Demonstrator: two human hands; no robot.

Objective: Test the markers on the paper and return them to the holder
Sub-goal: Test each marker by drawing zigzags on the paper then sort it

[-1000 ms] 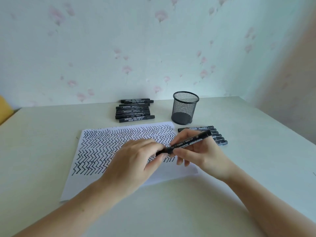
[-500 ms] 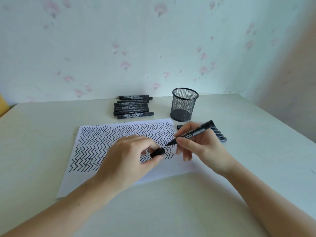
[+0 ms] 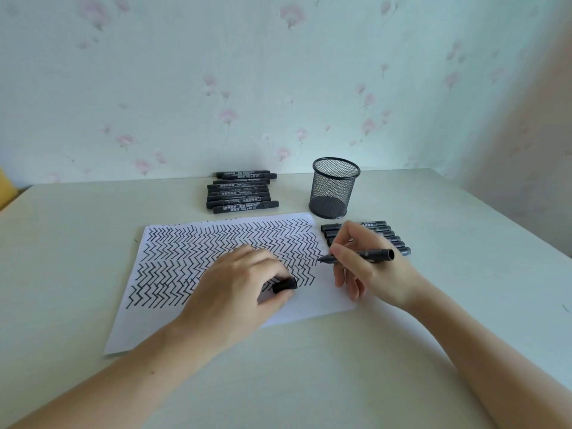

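- The right hand (image 3: 368, 267) pinches an uncapped black marker (image 3: 359, 256), its tip at the paper's (image 3: 309, 308) 3 o'clock edge, right by the zigzag rows.
- The left hand (image 3: 235, 289) rests on the sheet, thumb and curled fingers gripping the cap (image 3: 284, 285).
- A mesh holder (image 3: 334, 188) stands upright at 1 o'clock from the paper.
- One stack of markers (image 3: 241, 191) lies at 12 o'clock; another row (image 3: 387, 233) lies behind the right hand.

The black wire-mesh metal holder (image 3: 334, 188) looks matt. The black plastic markers (image 3: 241, 193) have a slight sheen. White paper sheet (image 3: 309, 305) matt; pale table (image 3: 309, 382) smooth.
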